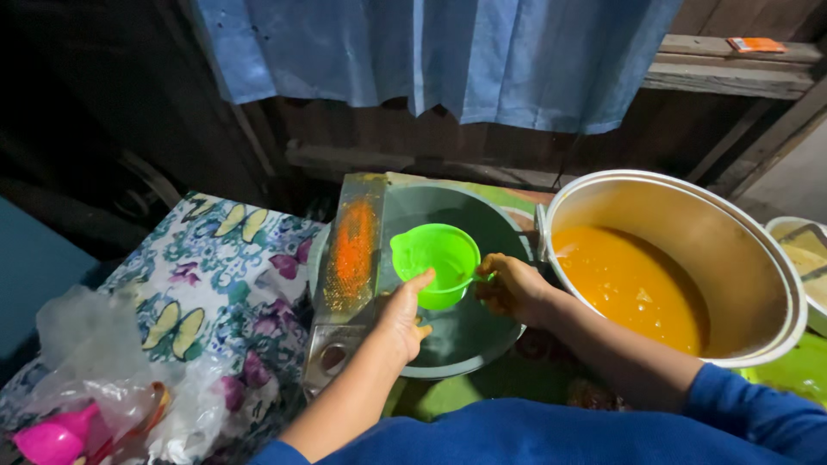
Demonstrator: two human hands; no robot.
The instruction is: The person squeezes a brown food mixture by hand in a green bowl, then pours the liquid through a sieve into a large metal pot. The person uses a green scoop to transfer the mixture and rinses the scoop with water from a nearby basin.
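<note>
A big metal pot (680, 258) of orange liquid stands at three o'clock of a grey-green basin (469, 331), with an orange-stained flat metal grater (351, 258) leaning on the basin's nine o'clock rim. Over the basin hangs a small green jug (435, 258). The right hand (514, 288) is closed on its handle at three o'clock, and the left hand (401, 317) touches its side at seven o'clock, fingers loosely curved.

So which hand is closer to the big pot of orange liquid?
The right hand. It grips the green cup's handle just beside the big pot's near wall. The left hand steadies the cup from the other side, next to the grater, farther from the pot.
</note>
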